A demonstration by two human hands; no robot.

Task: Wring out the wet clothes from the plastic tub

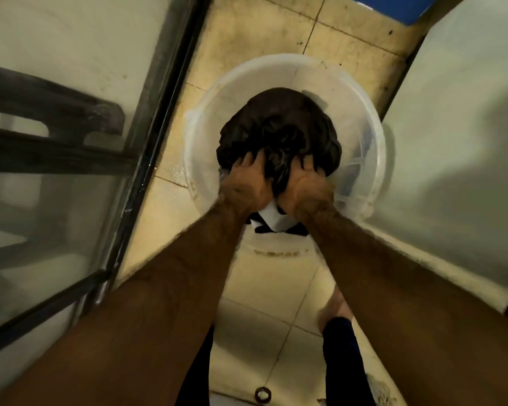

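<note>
Cloth: dark wet cloth (279, 127) bunching up inside the clear tub (361, 118).
Left hand (248, 178): gripping the cloth's near edge, fingers curling in.
Right hand (304, 183): gripping just beside it.
Tub: sitting on tiled floor (276, 288).

A: Entry 1. The fingers (247, 161) of the left hand (247, 186) and right hand (304, 187) sink into the dark cloth (279, 127); their tips are not visible.
B: Noted. That cloth covers the bottom of the plastic tub (374, 133), so no water level can be read. Both forearms (188, 273) hide parts of the near rim.
A: Entry 2. The white garment (272, 219) shows only as a sliver under the wrists; kind undetermined.
B: The top edge cuts off the blue object (393, 4); unidentified. Shapes behind the frosted panel (56, 200) are smeared and illegible.
A: Forearm outlines are blurred, and the elbows run past the lower edge. The ring (262, 394) on the floor (276, 303) is too small to identify.
</note>
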